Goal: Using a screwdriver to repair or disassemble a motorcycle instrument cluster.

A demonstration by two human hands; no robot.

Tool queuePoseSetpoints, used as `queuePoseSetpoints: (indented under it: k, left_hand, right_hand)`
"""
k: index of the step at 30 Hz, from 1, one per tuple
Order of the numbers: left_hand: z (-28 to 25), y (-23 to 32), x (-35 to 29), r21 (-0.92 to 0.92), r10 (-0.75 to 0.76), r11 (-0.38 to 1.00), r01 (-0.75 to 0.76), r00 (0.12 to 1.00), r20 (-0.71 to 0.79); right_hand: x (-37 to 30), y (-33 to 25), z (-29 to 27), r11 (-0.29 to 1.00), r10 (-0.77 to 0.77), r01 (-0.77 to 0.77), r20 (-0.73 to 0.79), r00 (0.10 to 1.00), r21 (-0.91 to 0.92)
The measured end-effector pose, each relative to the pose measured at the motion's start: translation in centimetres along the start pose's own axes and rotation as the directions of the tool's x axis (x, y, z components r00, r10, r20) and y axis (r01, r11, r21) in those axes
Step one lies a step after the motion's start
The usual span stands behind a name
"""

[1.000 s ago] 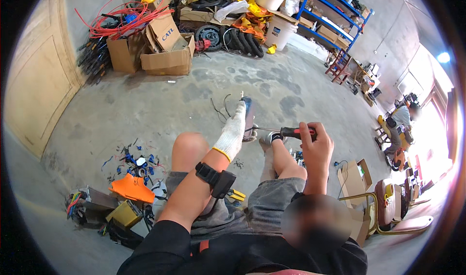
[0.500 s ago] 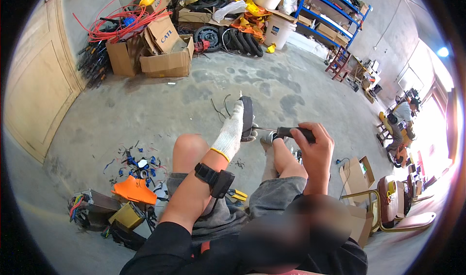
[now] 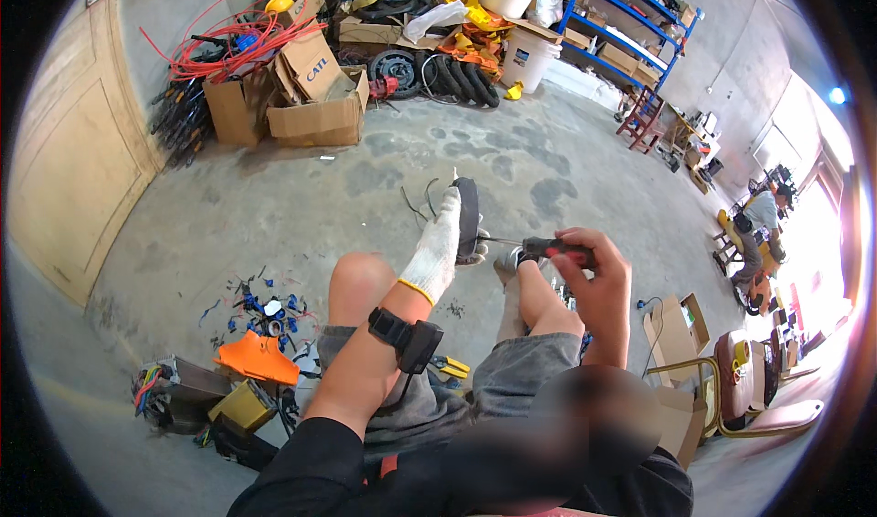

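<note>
In a white knit glove, my left hand (image 3: 438, 248) is closed around a dark, elongated part with a rounded end (image 3: 468, 208), held up in front of my knees. Thin dark wires (image 3: 416, 204) stick out beside it, and a pale tip shows at its top. My bare right hand (image 3: 603, 275) grips a screwdriver (image 3: 539, 246) by its black and red handle. The shaft points left, and its tip meets the side of the dark part near my gloved fingers; the exact contact spot is too small to make out.
Yellow-handled pliers (image 3: 451, 367) lie between my legs. Left of me are an orange plastic piece (image 3: 257, 359), a metal box with wires (image 3: 183, 394) and scattered blue connectors (image 3: 265, 321). Cardboard boxes (image 3: 315, 126) and tyres stand ahead; a chair (image 3: 735, 371) and a seated person (image 3: 758, 220) are right.
The screwdriver handle has turned in my right hand, so its red part now shows, and my fingers have shifted on it. My left hand keeps its hold on the dark part.
</note>
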State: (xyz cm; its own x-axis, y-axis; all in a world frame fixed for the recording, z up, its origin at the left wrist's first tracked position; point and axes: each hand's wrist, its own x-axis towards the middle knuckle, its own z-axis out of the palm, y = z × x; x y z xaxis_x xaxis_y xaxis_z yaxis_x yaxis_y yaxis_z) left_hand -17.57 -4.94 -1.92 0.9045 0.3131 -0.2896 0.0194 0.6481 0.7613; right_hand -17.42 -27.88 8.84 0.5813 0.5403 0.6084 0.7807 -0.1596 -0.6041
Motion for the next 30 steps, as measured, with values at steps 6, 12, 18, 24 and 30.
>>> queuePoseSetpoints:
  k: [6, 12, 18, 24, 30]
  left_hand:
    - [-0.2, 0.6, -0.9, -0.117, -0.037, 0.992, 0.039, 0.999, 0.027]
    - [0.0, 0.7, -1.8, -0.21, -0.089, 0.973, 0.099, 0.994, 0.06]
    - [-0.5, 0.2, -0.8, -0.219, -0.079, 0.97, 0.106, 0.988, 0.13]
    - [0.2, 1.9, -0.9, -0.262, 0.026, 0.965, -0.007, 0.997, 0.071]
    - [-0.7, 3.1, -3.3, -0.22, 0.1, 0.971, -0.095, 0.995, 0.013]
  right_hand:
    - [-0.2, 3.4, 0.5, 0.962, 0.197, -0.25, -0.354, 0.914, -0.108]
    - [0.4, 6.9, -0.6, 0.946, 0.252, -0.056, -0.612, 0.75, 0.32]
    - [3.9, 14.1, -1.8, 0.645, 0.612, 0.095, -0.587, 0.53, 0.758]
    - [3.8, 24.5, 8.0, 0.689, 0.705, -0.611, -0.162, 0.691, 0.389]
    - [-5.4, 36.8, 24.1, 0.811, 0.573, -0.483, 0.281, 0.77, -0.329]
